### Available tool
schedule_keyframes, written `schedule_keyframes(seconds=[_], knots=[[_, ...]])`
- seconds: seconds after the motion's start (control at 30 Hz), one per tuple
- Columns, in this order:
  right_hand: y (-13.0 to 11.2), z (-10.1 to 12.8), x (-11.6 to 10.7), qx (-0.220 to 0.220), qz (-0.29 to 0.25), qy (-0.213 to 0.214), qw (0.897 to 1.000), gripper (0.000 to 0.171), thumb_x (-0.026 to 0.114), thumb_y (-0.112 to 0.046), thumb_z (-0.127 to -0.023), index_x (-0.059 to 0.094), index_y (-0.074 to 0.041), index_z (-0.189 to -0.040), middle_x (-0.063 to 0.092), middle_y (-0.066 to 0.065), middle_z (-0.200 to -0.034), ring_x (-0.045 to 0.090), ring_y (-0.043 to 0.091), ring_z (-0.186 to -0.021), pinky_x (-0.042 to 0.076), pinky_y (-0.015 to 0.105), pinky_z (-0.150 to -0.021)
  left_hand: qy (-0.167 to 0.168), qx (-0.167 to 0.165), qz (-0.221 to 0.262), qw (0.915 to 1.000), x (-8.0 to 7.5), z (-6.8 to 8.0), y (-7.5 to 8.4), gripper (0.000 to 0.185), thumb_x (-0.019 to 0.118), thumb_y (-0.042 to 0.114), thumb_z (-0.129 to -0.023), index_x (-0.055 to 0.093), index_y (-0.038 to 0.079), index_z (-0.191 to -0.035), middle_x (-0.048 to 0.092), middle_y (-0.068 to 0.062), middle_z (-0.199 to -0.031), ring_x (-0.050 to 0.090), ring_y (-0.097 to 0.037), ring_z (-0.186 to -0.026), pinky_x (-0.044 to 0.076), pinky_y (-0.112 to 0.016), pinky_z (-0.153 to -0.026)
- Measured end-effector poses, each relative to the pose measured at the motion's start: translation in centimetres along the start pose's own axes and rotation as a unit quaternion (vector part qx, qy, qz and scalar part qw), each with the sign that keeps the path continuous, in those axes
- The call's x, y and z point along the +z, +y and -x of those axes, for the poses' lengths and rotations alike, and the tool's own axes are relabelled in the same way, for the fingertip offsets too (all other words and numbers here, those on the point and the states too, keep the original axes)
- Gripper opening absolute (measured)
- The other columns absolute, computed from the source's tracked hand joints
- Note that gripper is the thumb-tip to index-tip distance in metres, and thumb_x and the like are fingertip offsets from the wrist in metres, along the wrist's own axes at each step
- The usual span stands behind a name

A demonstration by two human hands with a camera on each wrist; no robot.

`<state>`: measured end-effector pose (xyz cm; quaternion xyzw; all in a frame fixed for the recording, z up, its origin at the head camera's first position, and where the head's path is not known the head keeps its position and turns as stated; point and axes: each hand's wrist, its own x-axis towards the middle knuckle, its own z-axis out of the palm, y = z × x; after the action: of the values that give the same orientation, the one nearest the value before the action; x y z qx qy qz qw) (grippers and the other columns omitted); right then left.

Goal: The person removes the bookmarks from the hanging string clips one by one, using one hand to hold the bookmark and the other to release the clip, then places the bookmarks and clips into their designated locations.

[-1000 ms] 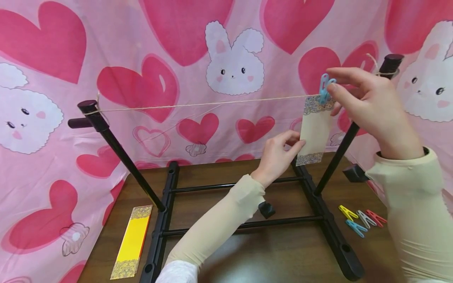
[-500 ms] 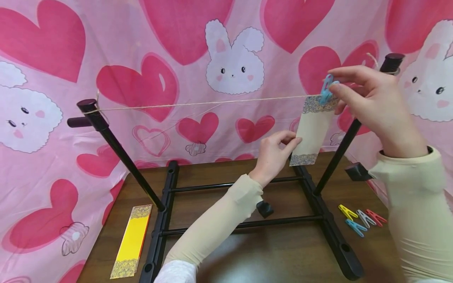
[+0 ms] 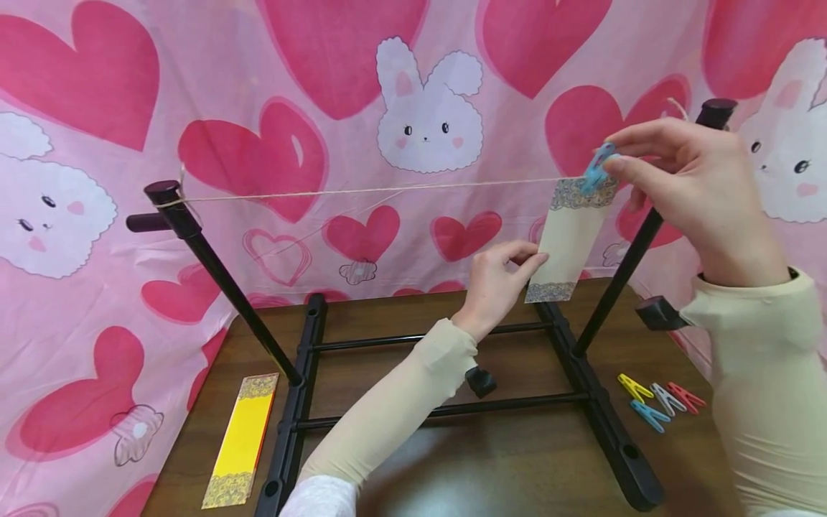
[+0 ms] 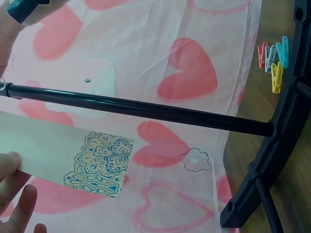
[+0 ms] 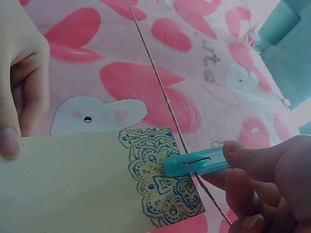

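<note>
Fingers of right hand (image 3: 691, 179) pinch blue peg (image 3: 597, 166); left hand (image 3: 500, 283) pinches card (image 3: 568, 237); 4 pegs (image 3: 659, 402) lie beside rack (image 3: 581, 373).

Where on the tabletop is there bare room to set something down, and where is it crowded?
Bare wood shows on the table in front of the black rack, between its two base rails. A narrower strip lies left of the yellow card. The right edge is crowded by four loose clothespins. Above, both hands occupy the string's right end; its left stretch is free.
</note>
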<state>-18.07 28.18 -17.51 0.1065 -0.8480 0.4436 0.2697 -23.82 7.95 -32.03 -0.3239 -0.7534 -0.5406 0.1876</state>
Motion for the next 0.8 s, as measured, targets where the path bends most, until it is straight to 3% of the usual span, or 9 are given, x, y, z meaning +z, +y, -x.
schedule_keyframes(seconds=[0.23,0.43,0.67,0.8], knots=[[-0.3,0.3,0.3,-0.015,0.016,0.023,0.999,0.031,0.078,-0.021,-0.095,0.076,-0.016,-0.126,0.073,-0.011,-0.105,0.063,0.007,-0.071,0.047,0.014,-0.056,-0.003,-0.001,0.012,0.9999,-0.2,0.1,0.1,0.017,0.078,0.017,-0.095,0.08,0.008,-0.109,0.077,-0.002,-0.096,0.063,-0.003,-0.085,0.054,-0.015,-0.078],[-0.6,0.5,0.7,-0.034,-0.01,0.043,0.998,0.03,0.078,-0.017,-0.094,0.076,-0.012,-0.124,0.076,-0.011,-0.104,0.058,0.012,-0.065,0.045,0.015,-0.054,-0.002,-0.001,0.023,0.9997,-0.3,0.2,0.0,0.017,0.079,0.017,-0.094,0.08,0.007,-0.109,0.077,-0.004,-0.096,0.063,-0.005,-0.085,0.053,-0.014,-0.076],[-0.8,0.4,1.3,-0.069,-0.032,0.067,0.995,0.028,0.079,-0.011,-0.093,0.077,-0.006,-0.121,0.078,-0.008,-0.1,0.053,0.011,-0.059,0.045,0.015,-0.053,-0.003,0.004,0.009,0.9999,-0.4,0.3,0.0,0.018,0.079,0.017,-0.094,0.08,0.007,-0.109,0.078,-0.004,-0.096,0.063,-0.005,-0.085,0.059,-0.026,-0.079],[-0.9,0.4,1.5,-0.077,-0.036,0.073,0.994,0.028,0.078,-0.01,-0.094,0.076,-0.006,-0.122,0.078,-0.007,-0.102,0.053,0.012,-0.059,0.042,0.016,-0.053,-0.005,0.001,0.005,1.0,-0.5,0.5,0.0,0.018,0.079,0.018,-0.095,0.081,0.007,-0.109,0.078,-0.003,-0.097,0.063,-0.005,-0.086,0.058,-0.026,-0.08]])
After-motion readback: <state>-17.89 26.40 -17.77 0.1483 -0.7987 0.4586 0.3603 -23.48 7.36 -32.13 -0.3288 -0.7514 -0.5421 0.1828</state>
